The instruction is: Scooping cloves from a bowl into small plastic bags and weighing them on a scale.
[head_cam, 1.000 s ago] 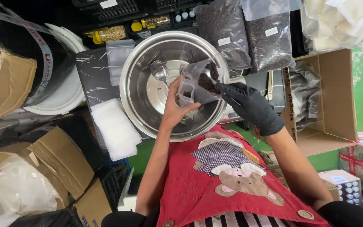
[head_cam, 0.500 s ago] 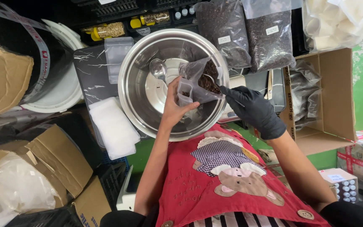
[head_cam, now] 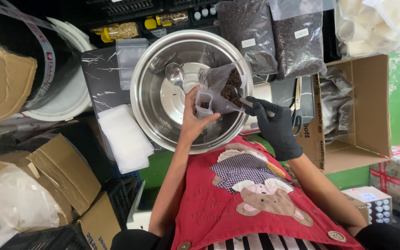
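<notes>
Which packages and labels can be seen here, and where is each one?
Small clear pouch: over the steel bowl, held by the left hand, dark grains inside.
Two big clear bags: top, behind the bowl, dark grains, small white labels.
Open cardboard box: right, brown, crumpled plastic inside.
Small white carton: bottom right, printed dots.
Right hand: black glove, scoop at the pouch.

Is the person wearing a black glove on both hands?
No, only the right hand wears a black glove; the left hand, which holds the small clear bag over the steel bowl, is bare.
</notes>
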